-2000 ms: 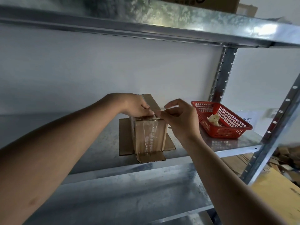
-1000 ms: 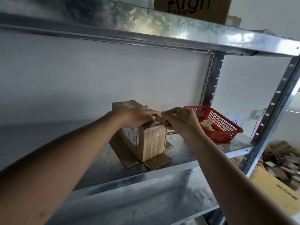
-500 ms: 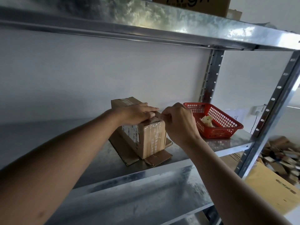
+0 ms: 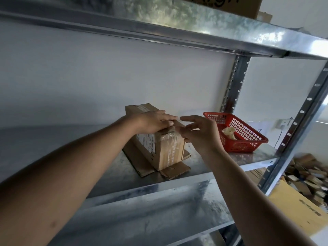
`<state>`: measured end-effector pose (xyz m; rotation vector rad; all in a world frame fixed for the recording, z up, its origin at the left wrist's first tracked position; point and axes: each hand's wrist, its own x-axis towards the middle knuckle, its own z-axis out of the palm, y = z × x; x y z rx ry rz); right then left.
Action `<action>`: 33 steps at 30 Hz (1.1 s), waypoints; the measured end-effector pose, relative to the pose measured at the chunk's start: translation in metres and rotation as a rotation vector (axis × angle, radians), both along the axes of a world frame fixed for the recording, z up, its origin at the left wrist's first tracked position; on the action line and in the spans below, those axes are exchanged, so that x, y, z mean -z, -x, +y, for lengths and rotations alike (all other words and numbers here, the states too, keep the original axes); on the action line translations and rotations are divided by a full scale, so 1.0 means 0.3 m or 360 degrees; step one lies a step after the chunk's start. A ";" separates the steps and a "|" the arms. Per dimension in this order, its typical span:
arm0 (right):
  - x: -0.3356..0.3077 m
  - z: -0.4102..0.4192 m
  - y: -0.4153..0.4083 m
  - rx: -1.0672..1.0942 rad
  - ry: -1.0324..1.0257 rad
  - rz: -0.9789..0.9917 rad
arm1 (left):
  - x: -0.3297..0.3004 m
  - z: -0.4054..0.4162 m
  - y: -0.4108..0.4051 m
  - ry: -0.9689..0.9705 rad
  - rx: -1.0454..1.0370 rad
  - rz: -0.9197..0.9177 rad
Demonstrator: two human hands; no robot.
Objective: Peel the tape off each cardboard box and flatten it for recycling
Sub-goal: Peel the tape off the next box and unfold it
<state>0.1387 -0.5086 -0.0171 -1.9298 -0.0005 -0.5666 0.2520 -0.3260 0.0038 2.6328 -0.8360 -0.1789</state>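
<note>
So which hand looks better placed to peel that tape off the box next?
Probably the right hand: its fingertips hover at the tape on the cardboard box top corner. The left hand lies flat on top, steadying it.

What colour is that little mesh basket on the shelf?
The basket is red, with a lattice of small holes; the head view shows it clearly.

A red basket (image 4: 237, 134) sits on the metal shelf (image 4: 248, 157), holding a pale crumpled lump (image 4: 229, 132). A wall socket (image 4: 283, 123) shows behind the shelf's post (image 4: 300, 119). Above, a brown carton (image 4: 230, 4) rests on the upper shelf (image 4: 159, 20).
</note>
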 end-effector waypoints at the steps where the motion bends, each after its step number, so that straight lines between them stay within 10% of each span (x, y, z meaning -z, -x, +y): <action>1: 0.002 0.003 0.000 0.0039 0.0063 -0.0042 | 0.000 -0.001 0.000 0.0011 -0.0004 0.0005; 13: -0.012 0.030 -0.001 0.0031 0.1049 -0.0449 | -0.003 0.007 0.013 0.0048 0.0016 -0.0008; 24: 0.034 0.065 0.020 -0.0597 0.0091 -0.0071 | 0.019 -0.004 -0.018 0.0214 -0.0005 0.0129; 30: 0.032 0.038 0.003 -0.0204 -0.0110 -0.0145 | 0.018 0.006 -0.016 0.0127 -0.0010 0.0020; 33: 0.056 0.014 -0.009 0.0043 0.0302 -0.0148 | 0.018 0.000 -0.014 0.0104 -0.0002 0.0000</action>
